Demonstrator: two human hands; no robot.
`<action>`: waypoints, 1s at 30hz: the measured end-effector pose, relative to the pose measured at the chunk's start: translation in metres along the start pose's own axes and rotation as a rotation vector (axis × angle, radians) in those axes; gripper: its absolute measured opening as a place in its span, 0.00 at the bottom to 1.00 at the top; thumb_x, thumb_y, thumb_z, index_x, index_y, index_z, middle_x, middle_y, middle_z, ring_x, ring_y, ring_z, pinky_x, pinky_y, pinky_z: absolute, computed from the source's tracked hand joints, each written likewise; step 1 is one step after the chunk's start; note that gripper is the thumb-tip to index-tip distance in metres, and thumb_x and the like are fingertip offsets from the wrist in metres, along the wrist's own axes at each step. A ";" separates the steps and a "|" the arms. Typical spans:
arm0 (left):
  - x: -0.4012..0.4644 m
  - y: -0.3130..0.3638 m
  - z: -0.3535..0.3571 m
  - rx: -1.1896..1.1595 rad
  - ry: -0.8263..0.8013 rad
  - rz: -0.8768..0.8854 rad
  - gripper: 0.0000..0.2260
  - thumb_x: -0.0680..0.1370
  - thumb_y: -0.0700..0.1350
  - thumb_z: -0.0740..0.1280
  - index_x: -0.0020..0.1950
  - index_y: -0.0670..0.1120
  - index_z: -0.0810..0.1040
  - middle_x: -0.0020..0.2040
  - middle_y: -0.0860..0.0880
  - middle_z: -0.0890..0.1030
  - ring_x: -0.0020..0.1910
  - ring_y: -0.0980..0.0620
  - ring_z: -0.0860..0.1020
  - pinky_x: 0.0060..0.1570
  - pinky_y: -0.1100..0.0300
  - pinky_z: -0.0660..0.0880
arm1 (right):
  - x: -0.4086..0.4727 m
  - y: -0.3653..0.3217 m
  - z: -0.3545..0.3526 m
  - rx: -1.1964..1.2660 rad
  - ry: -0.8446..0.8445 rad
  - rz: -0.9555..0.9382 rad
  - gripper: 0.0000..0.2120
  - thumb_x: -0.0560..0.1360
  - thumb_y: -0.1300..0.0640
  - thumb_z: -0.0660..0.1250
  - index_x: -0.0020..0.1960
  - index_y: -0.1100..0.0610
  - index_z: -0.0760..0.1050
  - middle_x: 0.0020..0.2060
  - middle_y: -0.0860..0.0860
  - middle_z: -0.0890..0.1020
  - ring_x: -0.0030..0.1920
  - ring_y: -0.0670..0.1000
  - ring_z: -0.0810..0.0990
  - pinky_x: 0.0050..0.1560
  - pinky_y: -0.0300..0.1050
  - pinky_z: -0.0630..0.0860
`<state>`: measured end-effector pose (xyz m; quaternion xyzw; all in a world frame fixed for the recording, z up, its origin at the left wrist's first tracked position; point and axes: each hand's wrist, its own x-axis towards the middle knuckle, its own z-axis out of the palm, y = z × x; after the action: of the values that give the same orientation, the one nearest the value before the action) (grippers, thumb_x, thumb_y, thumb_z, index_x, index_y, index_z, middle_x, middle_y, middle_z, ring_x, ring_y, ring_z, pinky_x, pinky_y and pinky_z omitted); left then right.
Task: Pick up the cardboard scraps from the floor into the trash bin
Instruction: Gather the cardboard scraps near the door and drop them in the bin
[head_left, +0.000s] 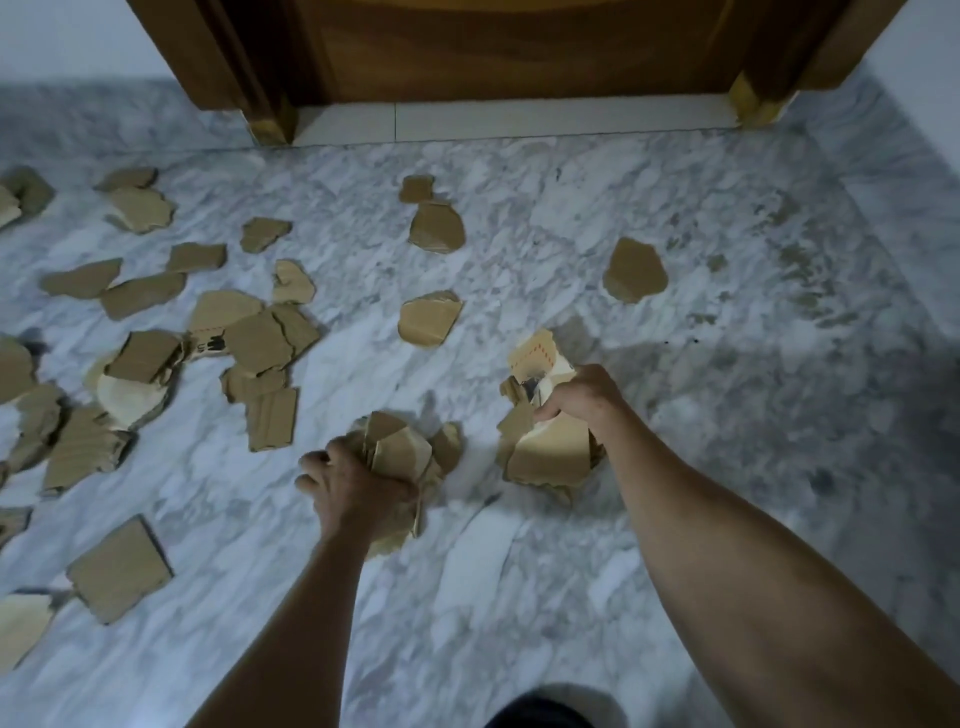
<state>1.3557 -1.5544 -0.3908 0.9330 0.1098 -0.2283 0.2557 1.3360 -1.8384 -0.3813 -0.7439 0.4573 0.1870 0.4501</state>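
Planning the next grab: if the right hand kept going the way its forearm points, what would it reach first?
Probably the scrap lying just beyond the right hand and its held bundle; depth is uncertain.

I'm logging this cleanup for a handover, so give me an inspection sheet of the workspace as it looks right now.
Surface: grey-white marble floor, littered mostly on the left side.
Job's things: many cardboard scraps lie loose; isolated pieces sit nearer the door, e.g. one scrap. Trash bin: nothing seen.
Clutter: nothing seen beyond the scraps.
Grippers: left hand closed on a bundle of scraps; right hand closed on a second bundle.
Cables: nothing seen.
Surroundings: wooden door with frame ahead, white walls either side; a dark shape at the bottom edge, unclear.
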 end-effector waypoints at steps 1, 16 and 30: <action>-0.001 0.002 -0.001 0.019 0.021 0.033 0.41 0.60 0.46 0.81 0.66 0.42 0.63 0.63 0.40 0.65 0.64 0.37 0.63 0.59 0.46 0.68 | -0.002 -0.001 0.002 -0.006 -0.002 -0.005 0.34 0.52 0.60 0.83 0.57 0.61 0.79 0.50 0.54 0.85 0.52 0.56 0.82 0.56 0.50 0.81; 0.001 0.005 -0.016 0.091 0.045 0.233 0.21 0.70 0.45 0.72 0.57 0.45 0.65 0.53 0.41 0.79 0.52 0.37 0.77 0.45 0.48 0.73 | -0.055 -0.050 0.002 -0.266 -0.373 -0.090 0.36 0.58 0.62 0.83 0.63 0.59 0.74 0.56 0.55 0.82 0.55 0.58 0.83 0.43 0.46 0.80; 0.012 0.002 -0.026 0.116 0.018 0.222 0.24 0.71 0.43 0.73 0.61 0.43 0.66 0.56 0.40 0.78 0.53 0.36 0.78 0.45 0.48 0.74 | -0.070 -0.030 0.045 -0.412 -0.315 -0.176 0.27 0.64 0.60 0.81 0.59 0.57 0.73 0.49 0.54 0.81 0.50 0.54 0.81 0.52 0.50 0.81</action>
<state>1.3764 -1.5411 -0.3755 0.9546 -0.0052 -0.1959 0.2241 1.3315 -1.7597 -0.3415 -0.8182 0.2676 0.3498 0.3696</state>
